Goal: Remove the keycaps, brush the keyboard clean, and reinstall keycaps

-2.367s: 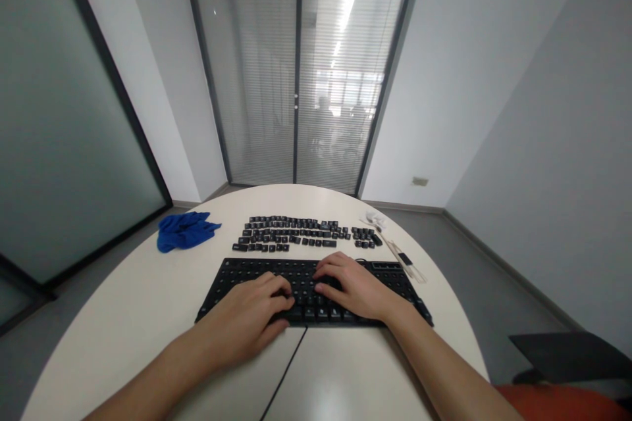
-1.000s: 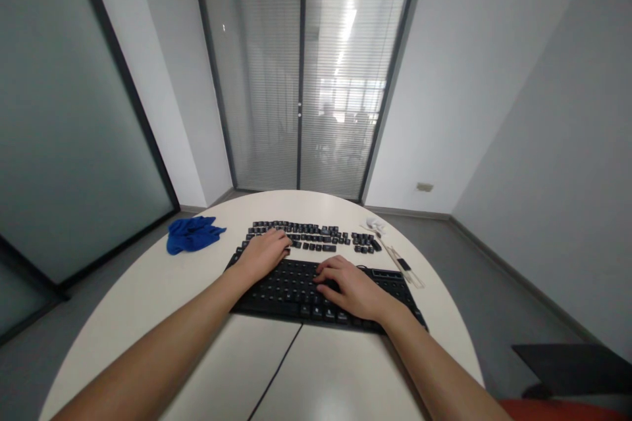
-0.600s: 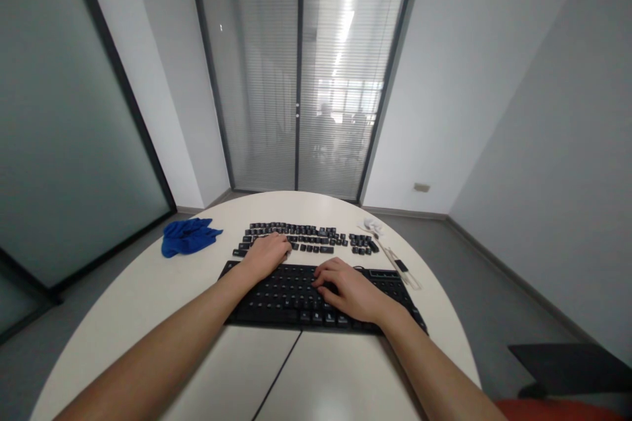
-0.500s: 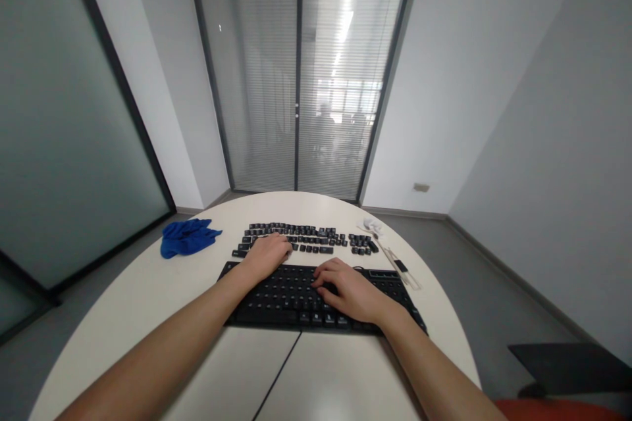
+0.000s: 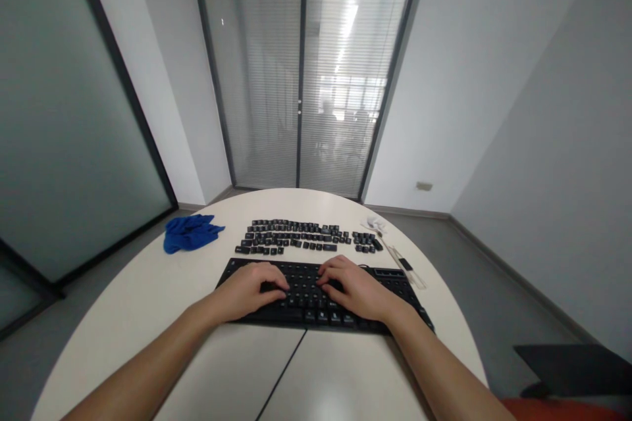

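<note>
A black keyboard [image 5: 306, 317] lies across the white round table [image 5: 133, 316], with keycaps on its near rows. My left hand [image 5: 254, 288] is over its left half, thumb and fingers curled towards each other; whether a keycap is between them is too small to tell. On the middle of the keyboard rests my right hand [image 5: 353, 286], its fingers bent and the thumb a little apart, and what the fingertips touch is hidden. Beyond the keyboard, loose black keycaps [image 5: 296, 235] lie in rows, with a smaller group [image 5: 366, 242] at their right.
A crumpled blue cloth [image 5: 191, 233] lies at the table's left. White crumpled material [image 5: 375, 222] and thin sticks with a black piece [image 5: 405, 264] are at the right. A dark seam crosses the near tabletop. A dark flat object [image 5: 573, 368] stands beyond the right edge.
My left hand has moved back from the loose keycaps to the keyboard's left half. My right hand stays over the keyboard. The view has shifted slightly.
</note>
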### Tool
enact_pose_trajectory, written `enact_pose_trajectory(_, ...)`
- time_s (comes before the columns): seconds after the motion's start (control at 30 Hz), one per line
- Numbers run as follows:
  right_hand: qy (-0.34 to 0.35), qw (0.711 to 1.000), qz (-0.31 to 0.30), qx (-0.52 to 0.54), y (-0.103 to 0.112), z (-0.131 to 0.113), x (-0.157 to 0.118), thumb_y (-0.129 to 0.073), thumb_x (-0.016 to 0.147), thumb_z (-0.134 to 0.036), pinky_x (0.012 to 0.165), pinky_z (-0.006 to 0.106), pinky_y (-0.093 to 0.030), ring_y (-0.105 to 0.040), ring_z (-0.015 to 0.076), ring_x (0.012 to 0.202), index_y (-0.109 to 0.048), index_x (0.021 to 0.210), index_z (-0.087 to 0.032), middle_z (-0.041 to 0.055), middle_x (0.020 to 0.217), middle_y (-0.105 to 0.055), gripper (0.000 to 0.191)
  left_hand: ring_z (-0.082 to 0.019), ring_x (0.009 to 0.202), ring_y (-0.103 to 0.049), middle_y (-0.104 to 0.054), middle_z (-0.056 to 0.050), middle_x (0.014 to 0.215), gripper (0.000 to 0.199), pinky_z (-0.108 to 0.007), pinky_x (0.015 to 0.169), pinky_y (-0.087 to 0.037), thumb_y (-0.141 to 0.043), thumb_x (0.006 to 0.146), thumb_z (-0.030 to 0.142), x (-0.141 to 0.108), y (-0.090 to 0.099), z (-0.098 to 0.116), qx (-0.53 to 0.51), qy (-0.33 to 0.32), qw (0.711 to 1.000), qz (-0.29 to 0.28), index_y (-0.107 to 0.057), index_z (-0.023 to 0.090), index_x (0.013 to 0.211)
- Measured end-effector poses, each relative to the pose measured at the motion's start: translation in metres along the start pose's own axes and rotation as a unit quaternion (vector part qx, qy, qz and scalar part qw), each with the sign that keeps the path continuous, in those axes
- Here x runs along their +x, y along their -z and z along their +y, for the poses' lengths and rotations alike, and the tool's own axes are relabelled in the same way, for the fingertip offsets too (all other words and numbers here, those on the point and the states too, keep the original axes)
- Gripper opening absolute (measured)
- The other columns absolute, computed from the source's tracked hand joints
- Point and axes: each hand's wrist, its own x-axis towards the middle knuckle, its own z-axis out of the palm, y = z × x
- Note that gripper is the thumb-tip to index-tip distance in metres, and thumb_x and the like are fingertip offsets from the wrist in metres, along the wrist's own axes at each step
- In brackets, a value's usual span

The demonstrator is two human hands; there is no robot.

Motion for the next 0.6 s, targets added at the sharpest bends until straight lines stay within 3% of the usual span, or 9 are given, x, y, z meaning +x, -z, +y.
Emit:
enact_pose_trajectory(0.37, -0.018, 1.000, -0.004, -0.008, -0.001, -0.004, 0.004, -0.061, 0.091, -0.015, 0.097, 0.035, -0.047, -0.059, 0.0215, 0.106, -0.070, 0.095, -0.020, 0.0065, 0.105, -0.069, 0.010, -0.017, 0.094, -0.069, -0.076, -0.001, 0.101, 0.012, -0.027, 0.088, -0.050, -0.066, 0.092, 0.027, -0.008, 0.007, -0.002, 0.007, 0.013, 0.999, -0.042, -0.076, 0.024, 0.098)
enact_pose_trajectory(0.6, -0.078, 0.988, -0.080, -0.103, 0.012, -0.024, 0.030, -0.066, 0.089, -0.026, 0.079, 0.032, -0.050, -0.065, 0.0226, 0.086, -0.074, 0.081, -0.019, 0.0078, 0.087, -0.073, 0.013, -0.018, 0.095, -0.068, -0.076, 0.000, 0.101, 0.012, -0.028, 0.089, -0.049, -0.065, 0.093, 0.027, -0.009, 0.010, 0.003, 0.024, 0.001, 0.999, -0.046, -0.075, 0.024, 0.099)
